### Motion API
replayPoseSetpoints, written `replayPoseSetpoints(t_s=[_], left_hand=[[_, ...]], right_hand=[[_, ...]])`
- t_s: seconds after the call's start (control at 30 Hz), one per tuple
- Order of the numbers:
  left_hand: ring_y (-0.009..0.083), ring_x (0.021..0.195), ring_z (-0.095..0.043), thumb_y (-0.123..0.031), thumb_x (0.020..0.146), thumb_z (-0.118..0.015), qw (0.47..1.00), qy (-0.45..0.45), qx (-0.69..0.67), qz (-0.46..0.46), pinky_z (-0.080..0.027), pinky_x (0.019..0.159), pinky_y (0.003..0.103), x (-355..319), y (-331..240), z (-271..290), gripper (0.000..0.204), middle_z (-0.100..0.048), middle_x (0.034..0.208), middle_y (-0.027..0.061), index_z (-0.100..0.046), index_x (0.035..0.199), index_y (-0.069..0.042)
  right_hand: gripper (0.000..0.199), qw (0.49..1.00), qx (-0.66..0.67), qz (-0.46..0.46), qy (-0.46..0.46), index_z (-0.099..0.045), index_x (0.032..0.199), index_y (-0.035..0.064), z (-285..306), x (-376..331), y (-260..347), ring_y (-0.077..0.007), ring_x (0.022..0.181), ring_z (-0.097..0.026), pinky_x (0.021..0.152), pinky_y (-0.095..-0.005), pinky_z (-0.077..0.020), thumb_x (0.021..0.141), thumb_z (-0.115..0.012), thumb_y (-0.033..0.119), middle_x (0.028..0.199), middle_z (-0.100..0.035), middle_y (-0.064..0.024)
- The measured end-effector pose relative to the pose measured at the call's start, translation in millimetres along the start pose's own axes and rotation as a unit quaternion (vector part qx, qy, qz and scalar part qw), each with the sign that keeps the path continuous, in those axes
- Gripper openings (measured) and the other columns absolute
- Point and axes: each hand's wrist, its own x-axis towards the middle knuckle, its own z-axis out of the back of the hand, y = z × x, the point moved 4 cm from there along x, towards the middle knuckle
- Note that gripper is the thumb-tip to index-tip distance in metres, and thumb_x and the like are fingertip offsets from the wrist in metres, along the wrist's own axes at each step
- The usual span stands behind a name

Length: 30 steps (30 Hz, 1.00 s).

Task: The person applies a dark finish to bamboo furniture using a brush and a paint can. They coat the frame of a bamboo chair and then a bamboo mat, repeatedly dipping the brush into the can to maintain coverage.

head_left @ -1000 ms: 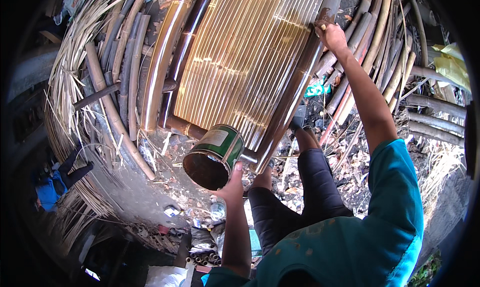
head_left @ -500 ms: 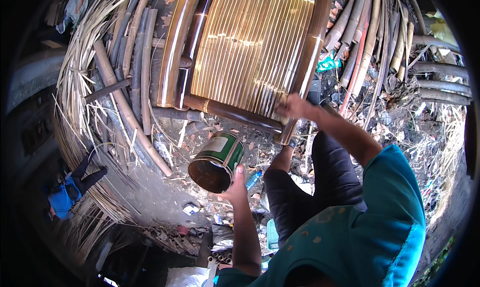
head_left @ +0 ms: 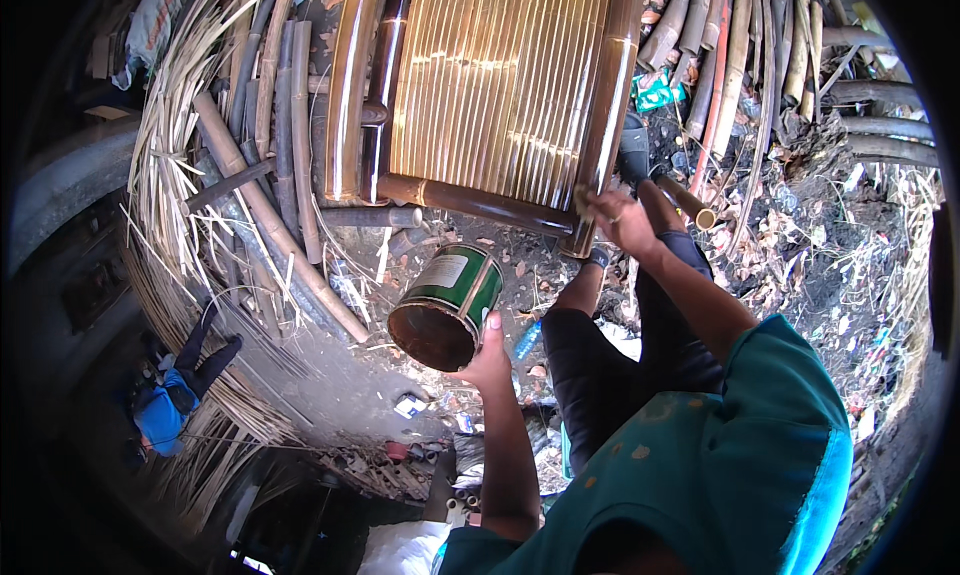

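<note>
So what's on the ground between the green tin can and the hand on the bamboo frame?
In the head view, between the green tin can and the right hand on the bamboo frame lies dark soil with dry leaves; the person's lower leg crosses its right end.

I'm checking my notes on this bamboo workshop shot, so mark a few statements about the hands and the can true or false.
1. The left hand holds a green can. True.
2. The can stands on the ground. False: it is held up, tilted, its open mouth toward the camera.
3. The right hand is at the lower corner of the bamboo frame. True.
4. The frame's slats are painted blue. False: they are glossy golden brown.
5. Loose bamboo poles lie left of the frame. True.
</note>
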Motion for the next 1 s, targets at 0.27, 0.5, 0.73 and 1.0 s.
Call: replayPoseSetpoints(t_s=[0.27,0.5,0.73,1.0], left_hand=[[0.0274,0.116,-0.06,0.0,0.08,-0.078,0.998,-0.034,-0.041,-0.036,-0.048,0.103,0.041,-5.9,10.8,3.3,0.072,-0.054,0.136,0.0204,-0.039,0.14,0.01],[0.0265,0.116,-0.059,0.002,0.079,-0.079,0.985,-0.07,-0.155,-0.03,-0.049,0.103,0.04,-23.1,49.2,18.0,0.075,-0.055,0.134,0.0179,-0.038,0.141,0.007],[0.029,0.121,-0.056,-0.003,0.075,-0.085,0.952,-0.226,-0.181,0.097,-0.047,0.106,0.042,-85.0,112.8,54.8,0.089,-0.051,0.138,0.02,-0.03,0.145,0.006],[0.029,0.128,-0.049,-0.003,0.069,-0.089,0.894,-0.307,-0.233,0.229,-0.043,0.108,0.044,-161.0,160.5,65.3,0.111,-0.042,0.144,0.021,-0.016,0.153,0.0]], right_hand=[[0.025,0.999,-0.026,0.003,0.041,-0.073,0.112,0.0134,4.5,-6.6,23.8,-0.0333,0.093,-0.069,0.084,-0.0438,-0.0572,0.088,-0.066,0.017,0.102,-0.072,-0.0151],[0.021,0.868,0.03,0.264,0.419,-0.071,0.101,0.0014,-104.0,95.0,60.8,-0.0335,0.085,-0.071,0.078,-0.0401,-0.0596,0.094,-0.064,0.02,0.099,-0.072,-0.0187],[0.021,0.651,-0.239,0.384,0.61,-0.071,0.104,-0.0001,-142.4,65.7,67.6,-0.032,0.082,-0.07,0.079,-0.0416,-0.0597,0.092,-0.064,0.016,0.094,-0.071,-0.0178],[0.022,0.583,-0.321,0.228,0.711,-0.067,0.092,0.0045,-221.6,109.5,85.8,-0.0249,0.085,-0.071,0.084,-0.0408,-0.0565,0.086,-0.073,0.024,0.09,-0.072,-0.0118]])
